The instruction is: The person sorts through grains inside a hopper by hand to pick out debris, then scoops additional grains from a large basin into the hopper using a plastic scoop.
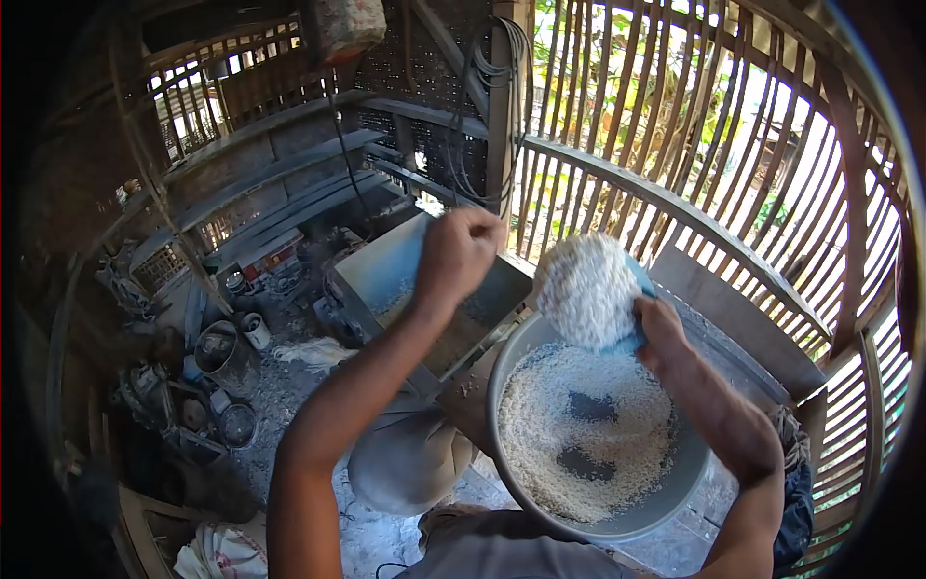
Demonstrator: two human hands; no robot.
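Note:
My right hand (660,331) grips the edge of a blue bowl (639,280) heaped with wet-looking white grains, like rice (586,291). The bowl is above the far rim of a large grey basin (496,405), where more of the same grains (540,425) lie spread, with patches of the bottom showing. My left hand (465,253) is raised and closed over a metal hopper (381,265), which has some pale grains inside. What its fingers hold, if anything, is hidden.
A full, rounded sack (410,463) stands left of the basin. Buckets (227,352) and a white can (256,331) crowd the dusty floor at left. Coiled cables (497,63) hang from a post. A slatted wall (656,116) runs along the right, and a block (347,29) hangs overhead.

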